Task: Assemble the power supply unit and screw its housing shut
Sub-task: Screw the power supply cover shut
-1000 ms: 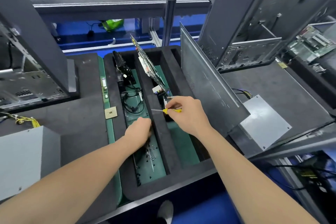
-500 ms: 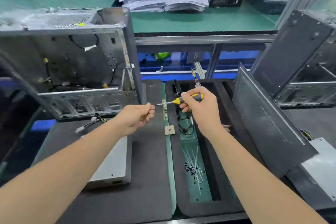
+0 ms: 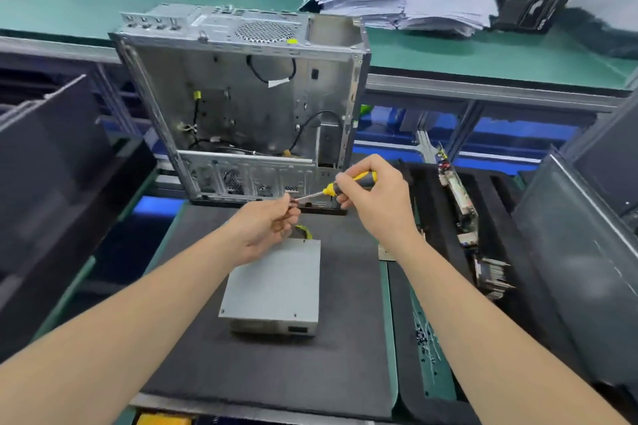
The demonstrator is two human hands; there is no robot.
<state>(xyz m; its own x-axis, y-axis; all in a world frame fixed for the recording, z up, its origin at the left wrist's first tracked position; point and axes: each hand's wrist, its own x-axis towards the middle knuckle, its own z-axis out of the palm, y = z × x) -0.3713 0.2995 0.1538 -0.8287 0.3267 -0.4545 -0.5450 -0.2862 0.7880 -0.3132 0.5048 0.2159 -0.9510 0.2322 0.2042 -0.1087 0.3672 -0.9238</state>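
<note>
**Screw loading at the screwdriver (image 3: 330, 188) tip; power supply unit (image 3: 276, 286) waiting on the mat (image 3: 241, 373)**

Step in hand, as I read it: seating a fastener on the bit before driving.
- Left hand (image 3: 266, 229) is raised over the mat. Thumb and forefinger pinch something small and dark at the bit's end, probably a screw but too small to be sure.
- Right hand (image 3: 376, 207) is wrapped round the handle, shaft angled down toward the left fingers.

Power supply unit lies flat on the mat just below the left hand, touched by neither. It sits in front of the open chassis (image 3: 248, 103), with yellow wires (image 3: 304, 232) showing at its far edge.

Next move likely calls for:
- carrying the loaded tip down to one of the small holes near the lid's edges;
- keeping the driver square to the thin sheet so the thread starts clean.

Materials:
- Unit: matt grey sheet metal, boxy, crisp folded edges, dark rectangular socket on the near face.
- Mat: dark foam, faintly grained; should resist sliding.
- Driver: yellow-and-black moulded handle, slim bright shaft.
- Chassis: bare steel, perforated round grille, black cables inside.
- Loose screws (image 3: 423, 338): dark, scattered in a green-floored slot of the foam tray (image 3: 428, 210) on the right.
</note>
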